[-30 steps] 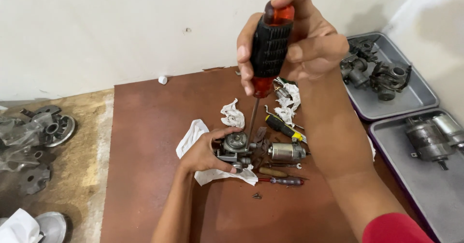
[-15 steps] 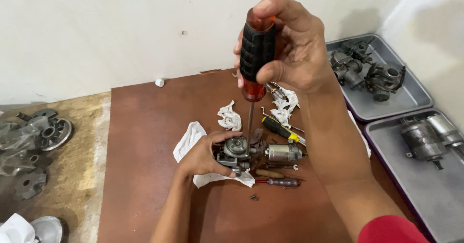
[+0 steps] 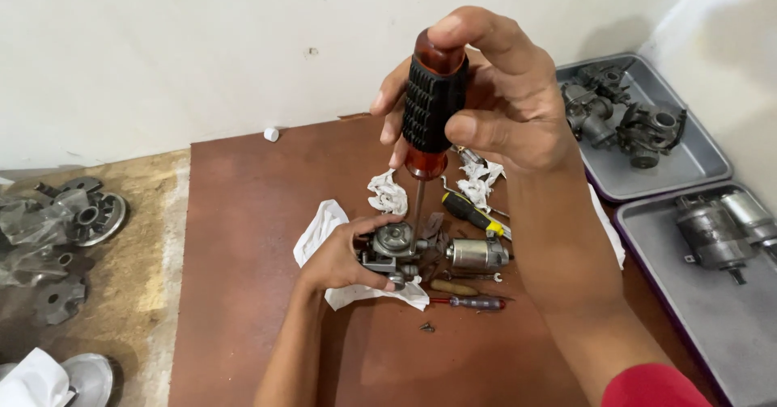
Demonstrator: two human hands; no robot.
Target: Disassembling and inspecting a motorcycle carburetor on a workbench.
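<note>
Head view: your right hand (image 3: 494, 103) has its fingers curled fully around the black-and-red handle of a big screwdriver (image 3: 433, 103), forefinger arched over the butt end, so the grip is closed with nothing slack in it; the tool stands close to upright and its shaft runs down to the small grey carburettor (image 3: 394, 249) at about six o'clock from that hand. Your left hand (image 3: 340, 257) is clasped on the carburettor from its nine o'clock side, thumb over the top and fingers tucked beneath, pinning it on a white rag (image 3: 324, 229) on the brown board (image 3: 243, 294). By the look of it, you are working a screw on the carburettor's top, with the tip seated or nearly so; I cannot tell if it is fully engaged. The next move calls for steady downward pressure, the shaft kept in line with the screw, and a firm left hand so the body does not twist. Outward at three o'clock lie a small cylindrical motor (image 3: 477, 255) and a yellow-handled screwdriver (image 3: 473, 213); at five o'clock a thin red-handled screwdriver (image 3: 469, 302) and a loose screw (image 3: 426, 326). Far right, two grey trays (image 3: 704, 160) hold more metal parts.
</note>
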